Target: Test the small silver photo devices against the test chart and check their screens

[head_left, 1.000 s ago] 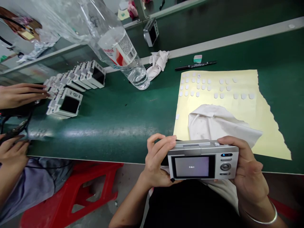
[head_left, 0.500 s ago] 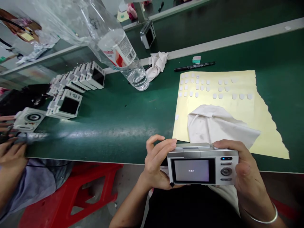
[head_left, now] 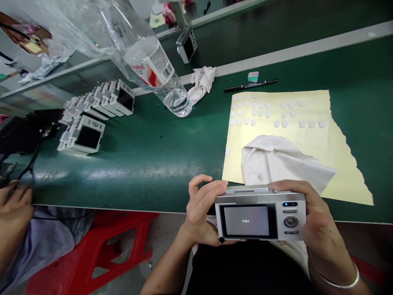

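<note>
Silver casing fills my two hands: I have the camera (head_left: 260, 215) raised over the near edge of the bench (head_left: 172, 164), its lit screen turned towards me and a blue light glowing above the buttons. My left hand (head_left: 204, 213) grips its left end, fingers bent at the top corner; my right hand (head_left: 321, 229) is wrapped about the right end, one finger lying along the top.

Just beyond the camera, a white cloth (head_left: 276, 159) lies rumpled on a yellow sheet (head_left: 344, 168) with a torn right side. Small pale pieces (head_left: 284, 123) sit in uneven rows on the sheet's far half. Past it, towards the bench's far edge, are a black pen (head_left: 251, 85) and a small block (head_left: 253, 76).

Near that edge, further left, I see a clear bottle (head_left: 152, 63) and some white cameras (head_left: 89, 137) packed together. Another person's hand (head_left: 15, 207) is at the near-left corner.
</note>
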Demonstrator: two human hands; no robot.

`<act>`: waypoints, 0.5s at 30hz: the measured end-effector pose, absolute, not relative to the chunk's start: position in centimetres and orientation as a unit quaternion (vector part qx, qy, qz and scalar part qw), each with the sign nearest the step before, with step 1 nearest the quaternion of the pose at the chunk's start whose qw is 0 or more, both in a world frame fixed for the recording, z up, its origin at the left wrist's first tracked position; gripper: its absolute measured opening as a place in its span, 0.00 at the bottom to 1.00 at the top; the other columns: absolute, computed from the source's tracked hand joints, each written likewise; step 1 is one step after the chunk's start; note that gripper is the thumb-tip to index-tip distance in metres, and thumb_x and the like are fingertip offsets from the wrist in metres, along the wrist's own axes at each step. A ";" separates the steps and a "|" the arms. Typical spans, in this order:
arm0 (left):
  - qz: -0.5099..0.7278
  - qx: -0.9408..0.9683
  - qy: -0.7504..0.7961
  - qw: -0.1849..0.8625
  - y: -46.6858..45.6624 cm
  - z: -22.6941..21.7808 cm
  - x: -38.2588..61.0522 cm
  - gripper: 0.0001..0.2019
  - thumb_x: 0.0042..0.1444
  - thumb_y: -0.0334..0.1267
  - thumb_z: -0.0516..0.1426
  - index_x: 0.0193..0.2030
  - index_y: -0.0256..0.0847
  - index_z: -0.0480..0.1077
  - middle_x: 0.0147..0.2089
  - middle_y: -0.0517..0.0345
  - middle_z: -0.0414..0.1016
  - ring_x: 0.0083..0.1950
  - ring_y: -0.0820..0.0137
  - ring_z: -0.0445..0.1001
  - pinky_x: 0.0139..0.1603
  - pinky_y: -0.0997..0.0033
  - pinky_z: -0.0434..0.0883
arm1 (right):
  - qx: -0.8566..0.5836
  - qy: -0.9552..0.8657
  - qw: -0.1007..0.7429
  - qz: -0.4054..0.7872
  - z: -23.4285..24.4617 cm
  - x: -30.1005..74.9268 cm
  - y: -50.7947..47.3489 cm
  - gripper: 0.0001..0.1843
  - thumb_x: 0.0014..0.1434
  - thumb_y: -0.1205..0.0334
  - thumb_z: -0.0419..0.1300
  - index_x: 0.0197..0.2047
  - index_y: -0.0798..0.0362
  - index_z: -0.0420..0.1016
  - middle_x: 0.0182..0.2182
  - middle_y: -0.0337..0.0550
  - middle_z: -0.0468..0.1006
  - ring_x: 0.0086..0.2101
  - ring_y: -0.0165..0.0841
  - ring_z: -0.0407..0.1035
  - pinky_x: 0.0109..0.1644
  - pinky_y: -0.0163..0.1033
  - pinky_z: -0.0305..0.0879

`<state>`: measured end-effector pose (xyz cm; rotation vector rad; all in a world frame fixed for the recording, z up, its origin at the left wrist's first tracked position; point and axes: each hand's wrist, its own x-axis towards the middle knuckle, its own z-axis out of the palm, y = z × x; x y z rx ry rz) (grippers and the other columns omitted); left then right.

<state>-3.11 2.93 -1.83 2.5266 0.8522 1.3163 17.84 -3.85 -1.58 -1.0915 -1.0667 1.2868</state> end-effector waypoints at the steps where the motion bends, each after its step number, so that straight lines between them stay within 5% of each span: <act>1: 0.443 0.846 0.284 0.086 2.9 -1.9 -3.1 0.32 0.49 0.59 0.58 0.53 0.37 0.65 0.40 0.47 0.80 0.38 0.59 0.78 0.47 0.54 0.69 | -0.462 -0.429 0.545 0.553 -1.4 17.7 -3.9 0.26 0.58 0.32 0.51 0.49 0.38 0.73 0.30 0.39 0.74 0.16 0.30 0.67 0.12 0.34 0.64; 15: 0.451 0.846 0.269 0.093 2.9 -2.0 -3.1 0.34 0.49 0.60 0.59 0.54 0.33 0.65 0.40 0.46 0.78 0.38 0.61 0.77 0.48 0.54 0.68 | -0.454 -0.468 0.536 0.536 -1.9 18.2 -3.8 0.26 0.60 0.32 0.47 0.51 0.35 0.73 0.36 0.42 0.75 0.19 0.30 0.68 0.17 0.34 0.68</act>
